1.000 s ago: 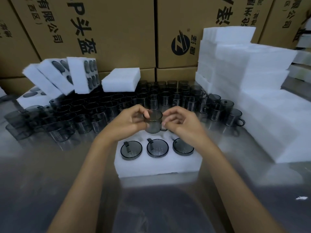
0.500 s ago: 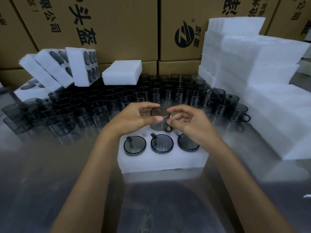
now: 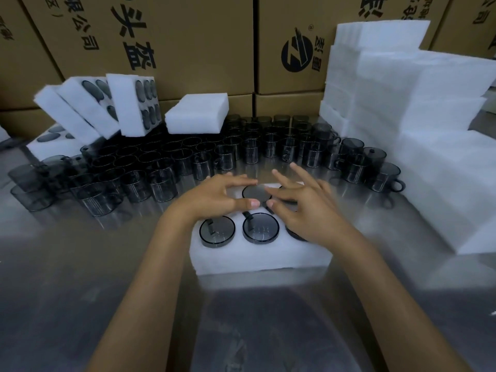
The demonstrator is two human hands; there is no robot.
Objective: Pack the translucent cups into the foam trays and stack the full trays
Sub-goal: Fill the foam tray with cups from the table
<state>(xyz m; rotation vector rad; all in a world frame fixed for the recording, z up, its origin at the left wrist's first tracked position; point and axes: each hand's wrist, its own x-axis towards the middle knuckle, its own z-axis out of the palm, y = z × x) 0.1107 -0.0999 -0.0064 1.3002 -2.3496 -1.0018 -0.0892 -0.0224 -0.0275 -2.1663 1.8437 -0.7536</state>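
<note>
Seating cup (image 3: pixel 255 193) upside down into tray (image 3: pixel 260 257) back-row middle pocket. Pinching its base rim with left hand (image 3: pixel 217 197) and right hand (image 3: pixel 300 208), fingers curled. Front row showing three cups seated. Next, likely: pressing flush, then fetching another from loose cups (image 3: pixel 161 167) on table (image 3: pixel 80 264).
</note>
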